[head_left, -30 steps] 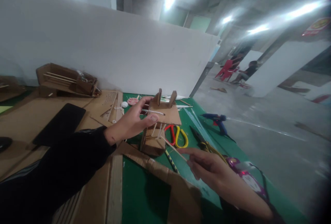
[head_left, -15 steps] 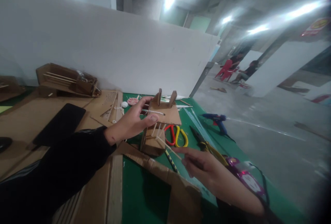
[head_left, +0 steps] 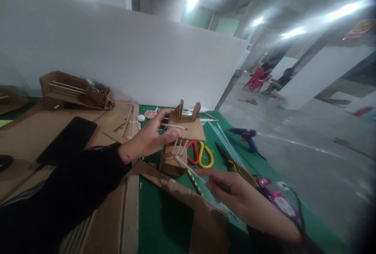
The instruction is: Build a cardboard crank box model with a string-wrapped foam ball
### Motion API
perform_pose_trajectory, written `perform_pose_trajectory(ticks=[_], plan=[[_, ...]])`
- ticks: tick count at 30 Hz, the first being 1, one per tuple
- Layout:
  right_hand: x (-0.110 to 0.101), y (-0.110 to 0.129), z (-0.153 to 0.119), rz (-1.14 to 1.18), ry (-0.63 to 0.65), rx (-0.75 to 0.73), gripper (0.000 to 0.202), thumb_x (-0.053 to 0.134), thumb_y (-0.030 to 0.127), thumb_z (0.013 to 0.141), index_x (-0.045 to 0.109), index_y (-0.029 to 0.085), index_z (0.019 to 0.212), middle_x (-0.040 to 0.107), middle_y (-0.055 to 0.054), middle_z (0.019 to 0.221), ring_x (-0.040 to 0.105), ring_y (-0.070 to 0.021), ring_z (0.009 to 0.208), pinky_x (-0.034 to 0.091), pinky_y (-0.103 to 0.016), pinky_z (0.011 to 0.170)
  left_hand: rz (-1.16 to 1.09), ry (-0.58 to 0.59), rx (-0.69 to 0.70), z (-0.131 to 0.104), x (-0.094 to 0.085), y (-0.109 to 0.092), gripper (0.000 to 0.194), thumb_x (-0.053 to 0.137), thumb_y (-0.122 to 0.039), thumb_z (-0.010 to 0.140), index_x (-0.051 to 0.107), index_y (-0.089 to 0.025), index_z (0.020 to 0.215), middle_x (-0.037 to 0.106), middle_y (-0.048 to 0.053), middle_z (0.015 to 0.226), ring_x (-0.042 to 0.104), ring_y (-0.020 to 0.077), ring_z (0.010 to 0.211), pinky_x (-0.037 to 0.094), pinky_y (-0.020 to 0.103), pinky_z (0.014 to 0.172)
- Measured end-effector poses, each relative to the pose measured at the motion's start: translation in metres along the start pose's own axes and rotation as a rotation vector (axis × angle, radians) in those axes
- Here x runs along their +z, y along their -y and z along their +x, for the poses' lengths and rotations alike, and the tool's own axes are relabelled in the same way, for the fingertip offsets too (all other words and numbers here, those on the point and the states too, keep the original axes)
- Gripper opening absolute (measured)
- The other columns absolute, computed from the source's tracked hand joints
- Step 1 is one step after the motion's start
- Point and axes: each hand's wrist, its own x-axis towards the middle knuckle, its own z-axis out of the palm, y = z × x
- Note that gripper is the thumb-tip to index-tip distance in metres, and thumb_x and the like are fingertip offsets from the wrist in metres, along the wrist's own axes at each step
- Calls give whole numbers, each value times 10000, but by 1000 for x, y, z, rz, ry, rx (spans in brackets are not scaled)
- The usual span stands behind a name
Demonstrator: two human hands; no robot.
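A cardboard model (head_left: 190,128) with two upright tabs and several thin sticks stands on the green table. My left hand (head_left: 155,134) grips its left side, thumb on the flat top panel beside a white cord (head_left: 173,126). Below that panel is a cardboard box part (head_left: 174,164). My right hand (head_left: 226,187) is closed round a thin wooden stick (head_left: 188,166), whose far end touches the front of the box part. Red and yellow scissors handles (head_left: 206,156) lie just right of the model.
Pliers (head_left: 235,164), a blue glue gun (head_left: 245,136) and a purple device (head_left: 277,199) lie at the right. Cardboard strips (head_left: 176,187) are in front. A black phone-like slab (head_left: 69,140) and another cardboard model (head_left: 76,91) are at the left. Two people (head_left: 280,80) sit far off.
The stick in my right hand has shifted very slightly left and down at its far end. My left hand and the model are almost unmoved.
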Motion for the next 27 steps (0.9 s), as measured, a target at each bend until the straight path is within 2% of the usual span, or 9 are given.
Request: perform_pose_trajectory(ticks=[10, 16, 21, 27], plan=[[-1, -5, 0, -9, -56, -50, 411, 410, 363, 971, 549, 171, 1306, 381, 38, 674, 339, -114, 598, 277, -233, 529, -2, -4, 0, -1, 0, -1, 596, 577, -571, 852, 428, -230, 1318, 578, 120, 1220, 569, 288, 1089, 443, 427, 934], [0, -4, -4, -32, -23, -16, 418, 419, 390, 969, 546, 178, 1306, 370, 45, 659, 318, -110, 574, 268, -227, 509, 21, -11, -5, -1, -1, 2, 605, 581, -571, 846, 430, -239, 1329, 573, 118, 1224, 558, 298, 1104, 437, 435, 945], [4, -4, 0, -64, -41, -35, 412, 410, 396, 967, 574, 184, 1279, 430, 28, 694, 347, -116, 595, 296, -228, 528, 24, -15, -9, -1, 0, 1, 611, 576, -573, 850, 424, -231, 1332, 567, 121, 1230, 559, 293, 1097, 437, 435, 949], [6, -1, 3, -81, -76, -69, 414, 425, 345, 957, 570, 153, 1294, 437, 24, 698, 339, -108, 590, 290, -222, 519, 13, -7, 4, 0, 0, 0, 586, 583, -553, 853, 428, -225, 1313, 586, 117, 1217, 573, 289, 1092, 447, 415, 925]])
